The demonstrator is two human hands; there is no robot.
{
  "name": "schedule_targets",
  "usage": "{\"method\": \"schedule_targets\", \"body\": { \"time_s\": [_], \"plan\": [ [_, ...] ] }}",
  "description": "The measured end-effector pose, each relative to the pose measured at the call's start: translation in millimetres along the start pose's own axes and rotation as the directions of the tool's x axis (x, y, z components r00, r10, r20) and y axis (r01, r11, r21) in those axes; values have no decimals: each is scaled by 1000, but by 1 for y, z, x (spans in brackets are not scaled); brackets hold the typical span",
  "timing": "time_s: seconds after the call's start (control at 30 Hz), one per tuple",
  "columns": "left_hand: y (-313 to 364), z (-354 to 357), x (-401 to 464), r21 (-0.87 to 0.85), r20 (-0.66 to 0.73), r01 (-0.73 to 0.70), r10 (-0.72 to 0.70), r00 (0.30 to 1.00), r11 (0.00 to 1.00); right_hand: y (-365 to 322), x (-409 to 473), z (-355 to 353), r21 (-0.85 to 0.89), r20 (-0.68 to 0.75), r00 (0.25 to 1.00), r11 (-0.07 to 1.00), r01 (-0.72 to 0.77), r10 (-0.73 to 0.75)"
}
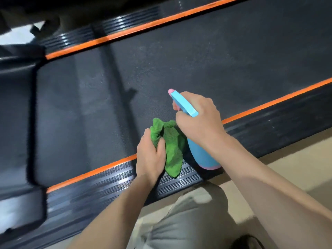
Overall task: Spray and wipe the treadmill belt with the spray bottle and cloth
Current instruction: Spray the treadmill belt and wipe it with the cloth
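The dark treadmill belt (179, 65) runs across the view between two orange stripes. My right hand (199, 117) grips the neck of a blue spray bottle (203, 155) with a pink nozzle, which points up and left over the belt. The bottle's base hangs above the near side rail. My left hand (150, 157) is closed around a green cloth (172, 146), bunched and hanging down beside the bottle, over the near edge of the belt.
A ribbed black side rail (100, 186) borders the belt on my side, another (107, 29) on the far side. The treadmill's black end cover (16, 114) lies at left. Beige floor (296, 155) and my grey-trousered knee (188, 221) are below.
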State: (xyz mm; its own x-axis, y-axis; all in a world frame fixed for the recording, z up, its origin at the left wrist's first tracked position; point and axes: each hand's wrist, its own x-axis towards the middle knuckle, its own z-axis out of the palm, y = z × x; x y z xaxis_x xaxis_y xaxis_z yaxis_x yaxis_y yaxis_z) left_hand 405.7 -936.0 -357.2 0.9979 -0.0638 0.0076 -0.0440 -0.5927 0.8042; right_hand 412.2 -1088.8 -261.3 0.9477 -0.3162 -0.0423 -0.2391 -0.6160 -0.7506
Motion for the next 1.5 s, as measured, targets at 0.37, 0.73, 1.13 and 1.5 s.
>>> {"method": "schedule_targets", "body": {
  "time_s": [0.37,0.73,1.13,1.5],
  "plan": [
    [4,-9,8,-272,-288,192,-270,919,943,30,-8,-9,-292,238,971,952,90,-19],
    [-52,-138,32,-372,-567,228,-414,712,900,-28,-34,49,-348,307,951,927,142,-30],
    [-82,-267,34,-576,-674,53,-511,533,815,-86,-55,101,-391,307,952,909,140,-15],
    [-112,-291,30,-320,-593,200,-360,720,926,-131,-87,161,-363,403,912,901,238,-79]
  ]
}}
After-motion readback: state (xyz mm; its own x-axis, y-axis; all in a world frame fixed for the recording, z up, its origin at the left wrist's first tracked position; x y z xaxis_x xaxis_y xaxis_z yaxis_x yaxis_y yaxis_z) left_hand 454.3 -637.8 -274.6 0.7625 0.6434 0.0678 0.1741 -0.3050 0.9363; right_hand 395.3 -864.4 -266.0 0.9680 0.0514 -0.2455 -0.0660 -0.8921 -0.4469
